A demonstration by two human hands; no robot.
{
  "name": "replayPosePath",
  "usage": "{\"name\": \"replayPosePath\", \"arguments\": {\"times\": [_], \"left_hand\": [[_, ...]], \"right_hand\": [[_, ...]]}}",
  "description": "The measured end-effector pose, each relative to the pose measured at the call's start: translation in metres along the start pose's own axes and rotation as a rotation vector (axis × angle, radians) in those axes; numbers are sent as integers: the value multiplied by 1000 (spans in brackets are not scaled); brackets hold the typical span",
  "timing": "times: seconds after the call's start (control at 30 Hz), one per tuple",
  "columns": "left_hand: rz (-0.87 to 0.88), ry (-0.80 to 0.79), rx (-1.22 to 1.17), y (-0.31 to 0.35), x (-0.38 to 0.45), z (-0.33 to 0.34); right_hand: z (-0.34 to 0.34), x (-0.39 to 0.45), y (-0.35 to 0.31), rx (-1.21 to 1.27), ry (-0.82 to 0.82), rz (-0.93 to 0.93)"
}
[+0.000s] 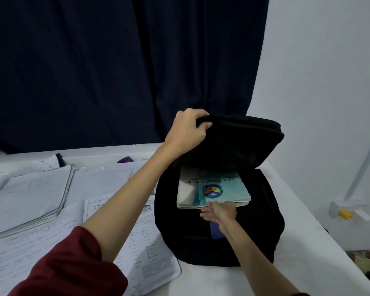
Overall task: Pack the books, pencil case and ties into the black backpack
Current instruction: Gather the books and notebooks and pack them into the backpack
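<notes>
Item: worksheets (145,251), printed, text too small to read; they lie loose on the table (308,248) at my left.
Item: right hand (219,212), fingers pinching the near edge of the books (214,186); best pushed in flat, edges squared.
Item: books, half inside the backpack (263,221); cover reads "S.M.K. JAMBATAN PUTIH" above a round crest.
Item: left hand (187,130), gripping the flap (241,137) to hold the mouth wide.

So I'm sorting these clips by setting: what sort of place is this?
Likely a study corner at home: a white table strewn with school worksheets and notebooks, a dark curtain behind, a black backpack being packed.
</notes>
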State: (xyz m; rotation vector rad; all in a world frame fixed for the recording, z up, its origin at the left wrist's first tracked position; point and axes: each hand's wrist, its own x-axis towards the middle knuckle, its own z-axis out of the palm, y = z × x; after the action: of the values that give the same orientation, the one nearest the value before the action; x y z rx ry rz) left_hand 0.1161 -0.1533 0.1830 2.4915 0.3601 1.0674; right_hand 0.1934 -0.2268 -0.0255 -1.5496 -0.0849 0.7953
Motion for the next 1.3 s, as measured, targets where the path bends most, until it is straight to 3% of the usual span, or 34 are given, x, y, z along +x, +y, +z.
{"name": "replayPosePath", "arguments": {"times": [0.17, 0.23, 0.37, 0.43, 0.5, 0.63, 0.73, 0.9, 0.97, 1.1, 1.3], "left_hand": [[-32, -15, 4, -6, -2, 2], [-72, -11, 6, -14, -4, 3], [-211, -26, -8, -40, -22, 10], [-315, -78, -37, -60, -37, 15], [-440, -147, -115, -81, -56, 15], [-732, -235, -502, -121, -109, -17], [-983, 112, -645, -167, -159, -61], [-1339, 1018, -428, -258, -258, -167], [-1475, 1264, -384, -275, -290, -207], [-1503, 1507, -594, -316, -329, -275], [-1451, 1492, -841, -356, -339, -321]], "right_hand": [[-3, -4, 4, -325, 156, -126], [-4, -13, 1, -352, 253, -298], [0, -44, -27, -52, 432, -829], [11, -57, -45, -17, 413, -1059], [31, -64, -53, -138, 361, -1217], [86, -66, -38, -386, 195, -1295], [139, -72, -17, -433, 14, -1242], [257, -97, 15, -611, -300, -1119], [302, -108, 24, -662, -408, -1061], [397, -129, 45, -814, -614, -960], [464, -129, 59, -798, -625, -787]]}}
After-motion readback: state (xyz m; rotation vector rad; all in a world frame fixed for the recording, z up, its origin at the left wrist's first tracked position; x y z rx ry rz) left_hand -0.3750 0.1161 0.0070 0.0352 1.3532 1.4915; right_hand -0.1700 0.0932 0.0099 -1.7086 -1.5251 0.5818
